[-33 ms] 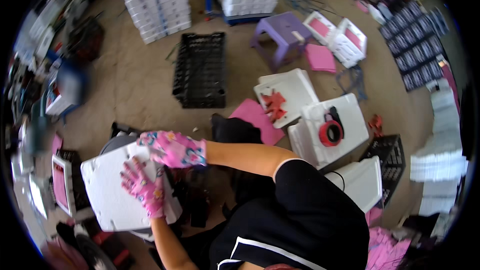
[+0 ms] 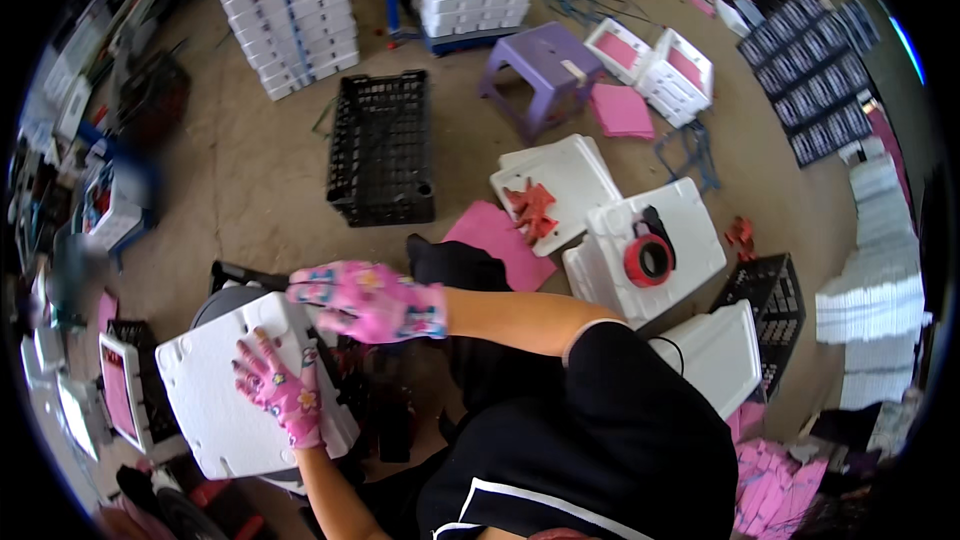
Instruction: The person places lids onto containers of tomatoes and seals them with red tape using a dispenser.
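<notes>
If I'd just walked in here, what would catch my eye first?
Probably the flowered pink gloves: the left hand lies spread on a white box at lower left, the right hand by its upper right edge. Next might come the red ring-shaped roll on a white container at right, and the tall white stack at upper left.

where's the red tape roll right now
In the head view, the red tape roll is right of centre, lying on a white box, to the lower right of the red scraps.
</notes>
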`<state>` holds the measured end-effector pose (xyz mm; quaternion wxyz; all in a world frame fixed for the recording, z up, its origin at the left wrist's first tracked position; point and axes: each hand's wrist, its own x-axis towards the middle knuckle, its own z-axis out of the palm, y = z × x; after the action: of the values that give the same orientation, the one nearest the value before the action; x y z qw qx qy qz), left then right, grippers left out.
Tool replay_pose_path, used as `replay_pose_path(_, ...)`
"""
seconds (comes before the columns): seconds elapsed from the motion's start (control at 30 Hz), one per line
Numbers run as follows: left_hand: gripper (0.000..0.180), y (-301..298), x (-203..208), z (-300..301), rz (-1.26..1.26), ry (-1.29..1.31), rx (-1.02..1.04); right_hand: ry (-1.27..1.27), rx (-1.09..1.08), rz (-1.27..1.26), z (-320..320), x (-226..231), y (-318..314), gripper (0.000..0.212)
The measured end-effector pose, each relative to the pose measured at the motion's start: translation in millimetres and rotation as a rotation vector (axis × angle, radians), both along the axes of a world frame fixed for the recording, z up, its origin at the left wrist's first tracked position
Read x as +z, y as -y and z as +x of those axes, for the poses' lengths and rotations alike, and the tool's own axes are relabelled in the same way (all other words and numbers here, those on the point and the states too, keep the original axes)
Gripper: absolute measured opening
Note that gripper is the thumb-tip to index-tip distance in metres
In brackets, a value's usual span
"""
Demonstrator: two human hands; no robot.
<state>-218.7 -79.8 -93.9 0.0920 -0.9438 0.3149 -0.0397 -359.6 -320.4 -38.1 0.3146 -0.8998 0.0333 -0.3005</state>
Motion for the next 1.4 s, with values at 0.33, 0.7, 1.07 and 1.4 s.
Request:
replay_pose_path(0.33,0.093,41.2,13.3,3.7,-0.289,-0.059,-0.017,-0.938,-1.521,0.46,-541.2,-153.5,102.4,0.088)
replay_pose_path(0.7,0.078,25.6,-0.9,25.6,-0.302,0.012,0.066,-0.161,-1.06,1.19,-485.5,-158.3,119.0,0.068)
replay_pose_path(1.07,0.067,41.0,0.3,85.5,-0.313,0.029,-0.084,-0.48,0.019,0.874,-8.2,-24.4,144.4,0.067)
replay_pose_path(1.4,0.024,93.8,28.3,144.6,-0.951,-0.754,-0.071,-0.606,0.529,0.711,184.6,-21.0,117.7,0.078)
